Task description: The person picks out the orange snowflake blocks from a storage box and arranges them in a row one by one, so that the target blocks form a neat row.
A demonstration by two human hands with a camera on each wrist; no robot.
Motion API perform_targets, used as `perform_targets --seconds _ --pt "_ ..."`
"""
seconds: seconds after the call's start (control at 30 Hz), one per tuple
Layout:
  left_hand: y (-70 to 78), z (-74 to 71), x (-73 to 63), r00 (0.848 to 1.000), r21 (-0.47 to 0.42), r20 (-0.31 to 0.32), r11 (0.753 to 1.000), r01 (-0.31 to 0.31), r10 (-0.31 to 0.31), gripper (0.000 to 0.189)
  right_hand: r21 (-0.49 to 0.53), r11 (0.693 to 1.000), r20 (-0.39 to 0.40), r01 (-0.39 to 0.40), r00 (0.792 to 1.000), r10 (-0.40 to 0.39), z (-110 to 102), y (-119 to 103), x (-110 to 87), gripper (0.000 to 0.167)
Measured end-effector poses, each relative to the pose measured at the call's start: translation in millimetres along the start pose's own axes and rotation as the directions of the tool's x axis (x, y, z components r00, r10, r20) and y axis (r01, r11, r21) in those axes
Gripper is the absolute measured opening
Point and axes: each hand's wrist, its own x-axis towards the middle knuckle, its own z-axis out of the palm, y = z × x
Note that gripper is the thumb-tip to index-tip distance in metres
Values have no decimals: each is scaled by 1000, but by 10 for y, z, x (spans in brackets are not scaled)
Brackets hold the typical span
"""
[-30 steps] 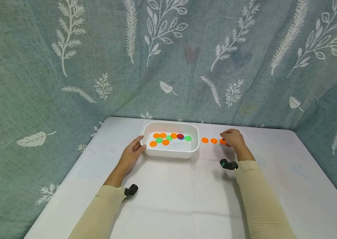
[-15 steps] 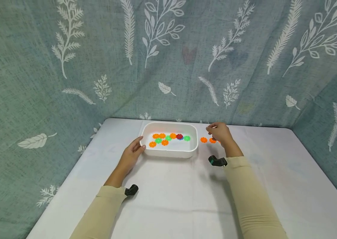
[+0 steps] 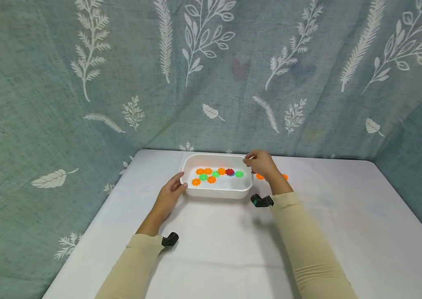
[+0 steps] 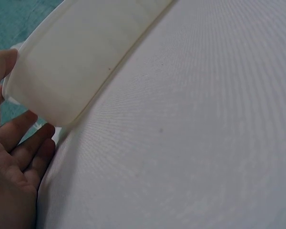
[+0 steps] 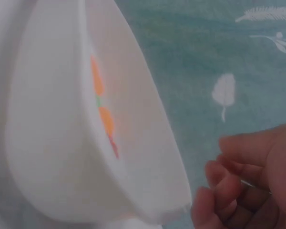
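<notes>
The fingers of the right hand are loosely bent, tips close together, and I see nothing held between them. They hover at the right end of the white tray, near its far corner; from here I can't tell whether they touch the rim. On my other side, the left hand grips the tray's left end, its thumb by the near corner.

The tray sits flat on the surface, well toward the back. Inside I count five orange discs and three green discs, plus a red disc that mostly covers a blue disc. Outside, a pair of loose orange pieces show to the right of the tray, partly screened by my right hand and wrist.

I judge this to be the gap between two pieces: the left hand steadies the tray while the right, apparently unladen, reaches toward it. As I read it, the next move calls for parting thumb and forefinger, coming over the rim and pinching a single disc by its edge. An orange one standing clear of its neighbours looks simplest; the red-and-blue overlap could bring up two together.
</notes>
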Motion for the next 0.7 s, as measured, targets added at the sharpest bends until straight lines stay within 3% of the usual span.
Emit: perform_targets --seconds 0.37,0.7 --pt "-19 0 -14 1000 16 -17 1000 -17 18 52 8 997 88 71 994 -71 290 -79 129 23" --pt "-27 2 -10 1000 3 -18 1000 -24 24 52 -113 990 101 85 992 -74 525 -100 264 21"
